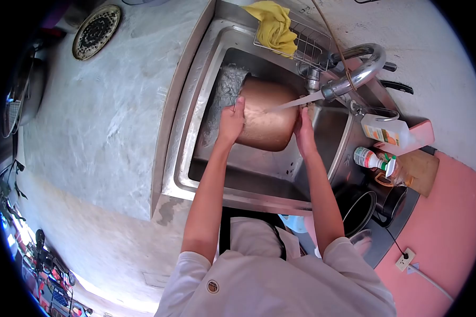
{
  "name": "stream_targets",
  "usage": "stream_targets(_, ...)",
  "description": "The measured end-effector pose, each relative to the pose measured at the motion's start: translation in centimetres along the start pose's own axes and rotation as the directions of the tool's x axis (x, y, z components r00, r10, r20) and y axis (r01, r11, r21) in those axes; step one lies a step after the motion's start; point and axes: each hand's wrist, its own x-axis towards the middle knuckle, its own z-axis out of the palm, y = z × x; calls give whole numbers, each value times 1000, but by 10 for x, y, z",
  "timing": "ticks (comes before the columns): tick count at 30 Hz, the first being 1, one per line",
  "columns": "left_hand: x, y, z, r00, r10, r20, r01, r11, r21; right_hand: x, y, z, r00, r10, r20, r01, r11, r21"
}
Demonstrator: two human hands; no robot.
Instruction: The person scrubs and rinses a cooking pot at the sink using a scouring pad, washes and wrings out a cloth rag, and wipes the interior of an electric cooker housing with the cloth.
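Note:
A copper-brown metal pot (267, 117) lies on its side over the steel sink (177, 153), its mouth turned left. My left hand (231, 122) grips the pot near its rim, thumb on the outer wall, other fingers mostly hidden. At the base end, my right hand (303, 132) is closed around the bottom edge, with its fingertips partly out of sight. From the curved faucet (367, 71), a stream of water runs onto the pot's outer wall. Churning water (222, 98) shows in the sink beside the pot's mouth.
A wire rack (313, 45) with a yellow cloth (272, 26) hangs at the sink's back edge. Bottles (366, 157), a white jug (386, 129) and black pots (358, 211) stand on the right. A round tray (96, 33) lies at upper left.

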Motion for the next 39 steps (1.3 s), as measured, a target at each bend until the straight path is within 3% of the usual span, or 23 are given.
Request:
stream_targets(1,-1,8,7,1000,5,8,-5,1000,3,2,7,-1,1000,-6,-7,6,1000,3)
stream_targets(3,-3,20,20,973,228,42,-232,954,188,13,24,-9,988,21,-156,-28,999,-39)
stream_targets(5,-2,24,33,958,279,67,-285,905,315,31,5,-16,795,568,-212,-379,738,558)
stream_targets(6,-2,25,41,910,412,54,-400,835,377,32,39,-19,922,268,-278,-181,936,302)
stream_targets(7,-2,23,45,844,534,49,-499,747,439,32,60,-19,967,-58,-249,65,998,21)
stream_targets(8,-15,51,37,936,293,193,-347,857,381,30,59,-14,967,-50,-250,59,998,25)
stream_targets(14,-4,38,45,869,404,286,-491,767,412,25,54,-3,966,19,-259,-5,998,57)
stream_targets(16,-9,43,47,857,382,345,-506,749,428,16,36,-3,941,279,-193,-309,940,-146)
stream_targets(18,-17,54,49,788,215,577,-562,634,532,12,21,2,937,288,-196,-309,947,-85)
stream_targets(19,-18,36,51,790,220,573,-561,637,529,11,12,8,935,299,-191,-309,951,-21)
stream_targets(21,-20,-19,53,697,432,572,-717,407,566,6,-6,21,951,298,-87,-292,954,76)
stream_targets(22,-28,-17,50,700,434,567,-714,408,570,9,-2,23,948,307,-81,-310,950,-30)
stream_targets(24,-39,-7,43,749,81,658,-645,315,696,23,25,13,946,298,-126,-315,939,-140)
stream_targets(25,-38,-12,44,752,82,655,-642,318,698,28,42,8,946,300,-123,-316,938,-144)
stream_targets(28,-33,-39,47,769,47,637,-617,311,723,38,78,5,993,1,-120,-45,930,-365)
stream_targets(31,-33,-59,37,809,112,577,-575,355,738,46,97,4,979,-167,-114,109,909,-402)
stream_targets(32,-38,-61,27,768,383,514,-637,366,679,39,87,13,981,-156,-119,97,912,-398)
stream_targets(33,-41,-61,16,670,625,402,-700,352,621,34,73,20,881,-452,-138,221,652,-725)
stream_targets(34,-42,-57,6,670,623,405,-701,349,622,31,55,33,714,-699,-28,225,267,-937)
stream_targets(35,-45,-53,-4,719,655,233,-585,388,713,29,44,45,716,-698,-31,224,271,-936)
stream_targets(36,-46,-51,-10,735,676,54,-455,433,778,28,37,59,845,-519,128,298,259,-919)
stream_targets(37,-46,-54,-12,736,675,54,-452,430,781,30,38,71,907,-306,288,372,265,-890)
stream_targets(39,-44,-61,-14,892,261,-370,42,766,642,60,75,83,942,-14,335,335,111,-936)
